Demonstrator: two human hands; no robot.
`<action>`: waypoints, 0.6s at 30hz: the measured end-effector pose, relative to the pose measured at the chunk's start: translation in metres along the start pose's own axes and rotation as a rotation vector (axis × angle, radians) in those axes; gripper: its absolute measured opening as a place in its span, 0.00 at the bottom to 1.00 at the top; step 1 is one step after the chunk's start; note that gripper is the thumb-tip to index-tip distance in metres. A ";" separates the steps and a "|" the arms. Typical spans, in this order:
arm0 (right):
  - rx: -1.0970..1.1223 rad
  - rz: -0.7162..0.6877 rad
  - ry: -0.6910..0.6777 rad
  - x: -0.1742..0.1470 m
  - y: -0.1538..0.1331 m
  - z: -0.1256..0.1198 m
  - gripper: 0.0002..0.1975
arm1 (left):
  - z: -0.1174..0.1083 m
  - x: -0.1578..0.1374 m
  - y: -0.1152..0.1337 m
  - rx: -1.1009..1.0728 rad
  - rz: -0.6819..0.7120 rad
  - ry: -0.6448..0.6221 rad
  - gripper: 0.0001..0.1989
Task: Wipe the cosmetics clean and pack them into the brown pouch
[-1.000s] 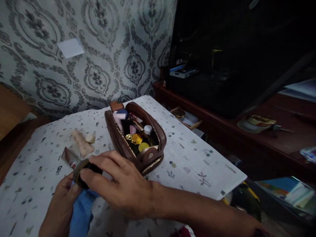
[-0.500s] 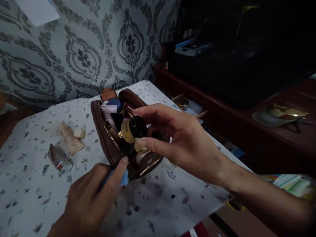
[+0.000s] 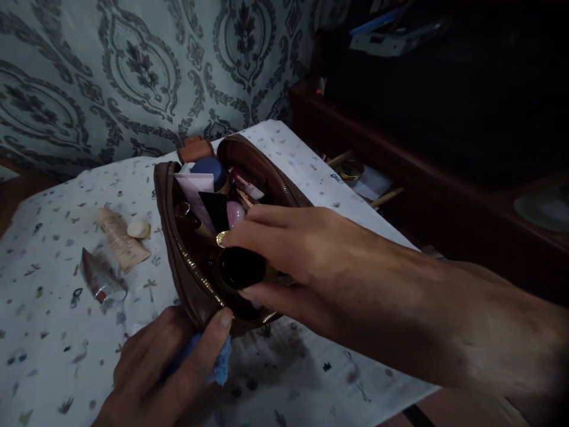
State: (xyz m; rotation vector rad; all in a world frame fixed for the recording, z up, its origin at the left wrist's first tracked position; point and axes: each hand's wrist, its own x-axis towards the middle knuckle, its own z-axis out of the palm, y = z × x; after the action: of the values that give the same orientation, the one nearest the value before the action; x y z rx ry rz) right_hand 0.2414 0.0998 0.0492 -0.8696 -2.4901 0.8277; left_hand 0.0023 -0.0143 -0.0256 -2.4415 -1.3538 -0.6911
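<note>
- The right hand (image 3: 288, 249), at the centre of the frame, reaches into the bag, pinching a dark jar (image 3: 242, 268) between thumb and fingers; the jar's glossy black lid faces the camera.
- That jar is inside the mouth of the unzipped brown bag (image 3: 198, 300), near its lower end; whether it touches the bottom cannot be told.
- The left hand (image 3: 160, 367), at lower left, has its thumb against the bag's zipped edge and its fingers curled around a blue cloth (image 3: 220, 363), part of which shows below the thumb.
- In the upper part of the bag sit a round blue lid (image 3: 208, 173), a lilac box (image 3: 201, 188), a flat black piece (image 3: 215, 209) and a rounded pink item (image 3: 235, 212).
- A gold disc (image 3: 221, 239) shows right beside the right hand's fingertip.
- At left, on the cloth-covered counter (image 3: 44, 255), a beige tube (image 3: 121, 237) lies next to a pale round cap (image 3: 139, 229); a crumpled silvery tube (image 3: 101, 280) lies nearer the left hand.
- Patterned wallpaper (image 3: 137, 59) fills the upper left; dark red furniture (image 3: 395, 172) stands at right, mostly in shadow.
</note>
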 end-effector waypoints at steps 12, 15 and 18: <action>-0.061 0.010 -0.196 0.018 0.000 -0.007 0.10 | 0.000 -0.007 -0.005 0.003 0.018 -0.027 0.27; -0.052 -0.007 -0.218 0.018 0.000 -0.007 0.10 | 0.000 -0.013 -0.007 0.017 -0.006 -0.063 0.27; -0.043 -0.012 -0.219 0.019 0.000 -0.008 0.09 | -0.001 -0.016 -0.008 0.011 -0.023 -0.058 0.28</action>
State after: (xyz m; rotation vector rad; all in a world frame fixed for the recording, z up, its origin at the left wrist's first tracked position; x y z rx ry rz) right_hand 0.2309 0.1156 0.0582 -0.8158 -2.7083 0.9118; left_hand -0.0116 -0.0218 -0.0334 -2.4592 -1.4052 -0.6216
